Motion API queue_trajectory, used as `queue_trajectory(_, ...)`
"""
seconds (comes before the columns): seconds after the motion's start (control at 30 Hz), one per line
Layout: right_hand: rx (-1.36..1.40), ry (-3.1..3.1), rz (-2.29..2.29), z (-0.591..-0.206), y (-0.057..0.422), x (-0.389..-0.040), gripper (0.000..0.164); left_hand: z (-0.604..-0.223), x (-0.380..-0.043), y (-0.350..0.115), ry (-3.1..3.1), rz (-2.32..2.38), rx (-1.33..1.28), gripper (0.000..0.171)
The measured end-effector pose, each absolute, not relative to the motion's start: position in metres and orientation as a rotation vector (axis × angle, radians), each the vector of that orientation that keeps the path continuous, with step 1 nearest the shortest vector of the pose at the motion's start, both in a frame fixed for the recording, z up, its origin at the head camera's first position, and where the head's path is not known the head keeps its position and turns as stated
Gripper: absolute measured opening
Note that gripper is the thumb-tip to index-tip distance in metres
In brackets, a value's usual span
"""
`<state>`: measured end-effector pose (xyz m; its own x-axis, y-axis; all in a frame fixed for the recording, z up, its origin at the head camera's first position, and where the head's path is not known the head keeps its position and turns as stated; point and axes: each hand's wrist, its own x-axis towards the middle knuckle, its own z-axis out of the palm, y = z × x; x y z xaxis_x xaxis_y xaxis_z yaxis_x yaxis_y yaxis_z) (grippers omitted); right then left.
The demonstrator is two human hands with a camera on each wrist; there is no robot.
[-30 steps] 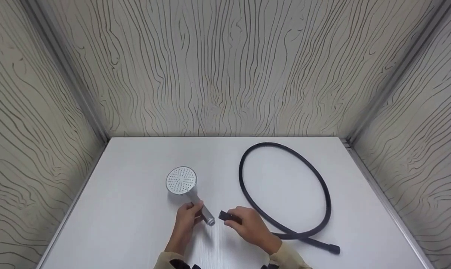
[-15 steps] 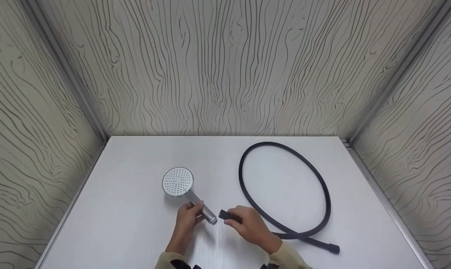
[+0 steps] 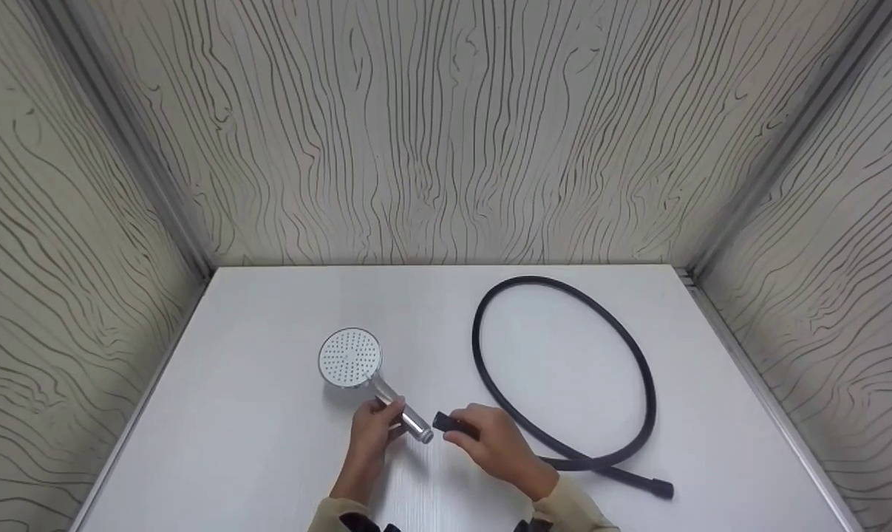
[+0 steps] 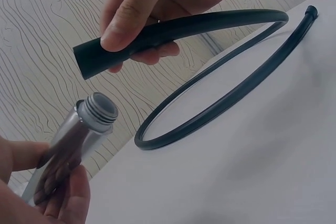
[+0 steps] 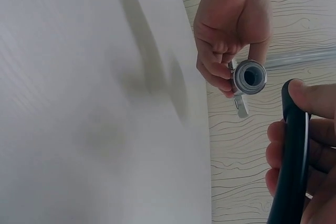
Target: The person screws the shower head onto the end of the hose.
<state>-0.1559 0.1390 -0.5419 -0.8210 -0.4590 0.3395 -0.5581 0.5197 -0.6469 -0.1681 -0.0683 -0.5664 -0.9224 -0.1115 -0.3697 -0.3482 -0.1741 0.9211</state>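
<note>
We hold the shower head [image 3: 350, 357] in our left hand [image 3: 372, 428], thumb and fingers pinching its handle, with the spray plate up and the whole piece raised off the table [image 3: 231, 414]. Our right hand [image 3: 490, 440] pinches the hose [image 3: 651, 399] just behind one end [image 4: 94, 59]; the rest loops on the table to the right, its far end [image 3: 662, 488] nearest us. The handle's thread [image 4: 100, 109] and the hose end are near each other but apart, and the left wrist view shows them at an angle, not in line. We judge the step to be lining up a joint. The next move seems to call for squaring the two mouths, bringing them together, then turning gently so the thread catches straight.
</note>
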Motion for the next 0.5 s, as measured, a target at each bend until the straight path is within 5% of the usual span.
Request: queue_trajectory(0.5, 0.882, -2.626, 1.180, -0.5456, 0.1375, -0.1586, 0.007, -0.5705, -0.1708, -0.0666, 1.951, 2.186, -0.571, 0.055)
